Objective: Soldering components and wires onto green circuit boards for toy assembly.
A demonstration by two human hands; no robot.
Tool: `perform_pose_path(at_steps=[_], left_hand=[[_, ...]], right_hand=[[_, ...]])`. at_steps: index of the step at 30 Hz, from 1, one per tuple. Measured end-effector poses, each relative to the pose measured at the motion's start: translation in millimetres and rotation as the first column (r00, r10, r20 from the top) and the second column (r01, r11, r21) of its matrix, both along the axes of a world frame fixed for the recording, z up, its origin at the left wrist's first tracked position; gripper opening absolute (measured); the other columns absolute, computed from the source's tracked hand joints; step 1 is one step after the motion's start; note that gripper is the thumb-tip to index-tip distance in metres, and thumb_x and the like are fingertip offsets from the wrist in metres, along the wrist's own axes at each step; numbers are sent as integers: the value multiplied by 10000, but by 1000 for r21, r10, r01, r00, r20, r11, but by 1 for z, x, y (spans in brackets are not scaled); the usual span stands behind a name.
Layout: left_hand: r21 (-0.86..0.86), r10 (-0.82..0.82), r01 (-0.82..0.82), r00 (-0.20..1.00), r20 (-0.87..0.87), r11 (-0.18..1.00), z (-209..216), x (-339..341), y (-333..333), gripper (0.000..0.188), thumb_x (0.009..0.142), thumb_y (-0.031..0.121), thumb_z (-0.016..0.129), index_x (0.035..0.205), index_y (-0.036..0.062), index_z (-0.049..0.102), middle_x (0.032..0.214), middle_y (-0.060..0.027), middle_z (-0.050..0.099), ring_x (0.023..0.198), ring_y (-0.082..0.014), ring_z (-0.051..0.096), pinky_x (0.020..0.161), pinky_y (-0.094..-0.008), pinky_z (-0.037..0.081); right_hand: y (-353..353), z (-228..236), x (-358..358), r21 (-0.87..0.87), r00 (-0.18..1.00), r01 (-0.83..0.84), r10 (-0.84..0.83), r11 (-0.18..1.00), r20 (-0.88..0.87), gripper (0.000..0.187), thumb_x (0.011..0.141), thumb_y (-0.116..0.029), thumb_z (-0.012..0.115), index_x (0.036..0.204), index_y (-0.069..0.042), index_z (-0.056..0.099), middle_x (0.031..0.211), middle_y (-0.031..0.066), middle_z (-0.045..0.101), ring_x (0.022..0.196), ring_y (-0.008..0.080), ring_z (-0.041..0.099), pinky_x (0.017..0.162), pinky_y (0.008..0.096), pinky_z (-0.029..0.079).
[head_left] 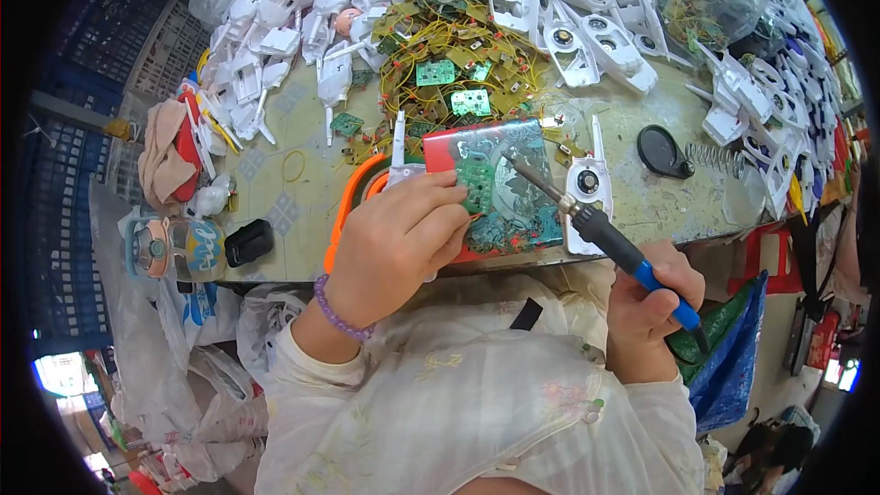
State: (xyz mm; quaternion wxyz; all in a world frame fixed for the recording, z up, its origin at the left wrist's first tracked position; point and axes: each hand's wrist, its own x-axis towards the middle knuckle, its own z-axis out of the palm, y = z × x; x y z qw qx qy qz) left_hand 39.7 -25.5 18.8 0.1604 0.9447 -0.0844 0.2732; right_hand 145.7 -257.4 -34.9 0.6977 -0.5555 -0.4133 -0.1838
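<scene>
My left hand (390,236), with a purple bead bracelet at the wrist, has its fingers closed on the edge of a green circuit board (478,185). The board is over a worn red and teal plate (525,160) at the table's front edge. In my right hand (655,298) is a soldering iron (605,236) with a blue and black handle, gripped like a pen. Its metal tip points up and left, apart from the board. A white plastic housing (588,191) with a round speaker lies beside the plate. Behind my left hand, an orange ring-shaped part (343,220) is partly hidden.
Behind the plate rises a heap of wired circuit boards (458,46). White plastic housings (266,37) are piled along the back and both sides. A black round holder (660,150) with a spring (715,159) stands right; a bottle (174,247) and black case (250,243) sit left.
</scene>
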Motion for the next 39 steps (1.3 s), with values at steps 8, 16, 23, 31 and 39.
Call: perform_pose_path(at_steps=[8, 16, 23, 31, 39], left_hand=[[-30, 9, -13, 992, -124, 999, 12, -14, 2, 187, 661, 8, 722, 806, 42, 609, 837, -65, 620, 904, -262, 645, 730, -356, 533], [-20, 4, -7, 989, -148, 1000, 10, -17, 1, 170, 668, 2, 697, 794, 15, 583, 916, -84, 609, 933, -253, 639, 745, -347, 537], [-51, -7, -3, 982, -190, 999, 13, -17, 2, 150, 674, -6, 680, 781, 7, 576, 929, -89, 612, 958, -258, 639, 752, -343, 541], [-53, 12, -21, 985, -173, 998, 11, -19, 1, 171, 636, -36, 687, 752, 21, 576, 928, -83, 627, 947, -272, 652, 712, -349, 549], [-33, 5, -11, 986, -166, 999, 9, -22, 2, 164, 637, -27, 688, 757, 13, 583, 933, -87, 622, 946, -265, 647, 718, -350, 549]], right_hand=[[-7, 2, -4, -12, 996, -70, 69, 997, -58, 346, 940, -410, 498, 984, -67, 476, 738, 63, 531, 588, 152, 506, 518, 258, 407], [-9, 5, -3, 3, 983, -168, 167, 986, -71, 357, 934, -426, 499, 960, -70, 472, 690, 42, 503, 557, 148, 472, 497, 273, 399], [-10, 20, -4, -125, 965, -222, 236, 967, 117, 345, 933, -412, 502, 894, -71, 471, 655, 56, 489, 490, 180, 460, 429, 298, 400], [-4, 19, 2, -155, 900, -301, 334, 941, 280, 344, 906, -354, 582, 918, -13, 538, 693, 66, 563, 496, 194, 537, 401, 299, 404], [-2, 22, -2, -184, 877, -284, 332, 941, 346, 364, 903, -375, 581, 900, -13, 541, 691, 63, 559, 486, 180, 526, 379, 282, 381]])
